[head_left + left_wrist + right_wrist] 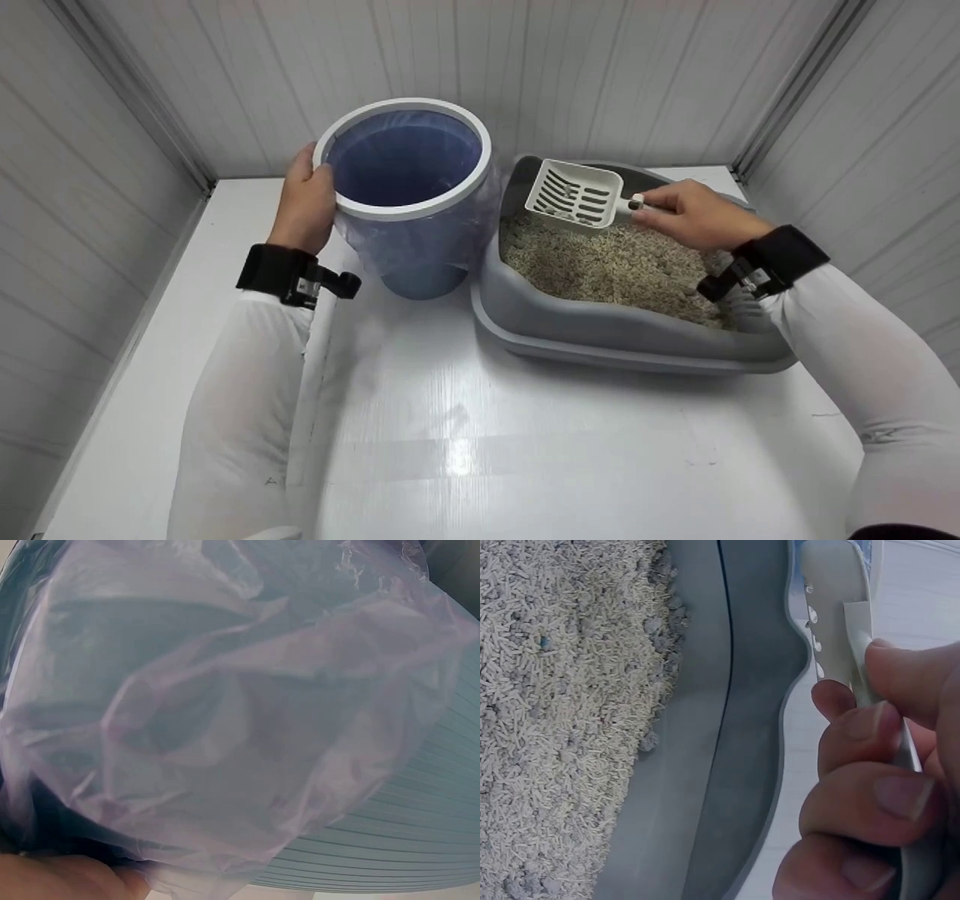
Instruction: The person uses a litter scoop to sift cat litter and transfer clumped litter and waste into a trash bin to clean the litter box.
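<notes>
Steadying the lined bin (pixel 405 195) by its rim, left hand (pixel 304 202) curled there; right hand (pixel 694 214) pinches the scoop (pixel 576 193) above the litter box (pixel 600 330).

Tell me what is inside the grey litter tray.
The litter tray holds pale pelleted litter with small clumps. The right hand holds the empty slotted scoop above it. The tray's floor is covered.

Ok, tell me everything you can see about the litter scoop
The litter scoop looks like white or light grey plastic, with a shallow, squarish pan cut by rows of slanted slots and a narrow flat handle. It appears empty. The right hand grips the handle, fingers curled round it, and holds the scoop above the far left end of the grey litter box, over the pale pellet litter. Nothing but the hand seems to touch it. The lined bin stands just to its left.
</notes>
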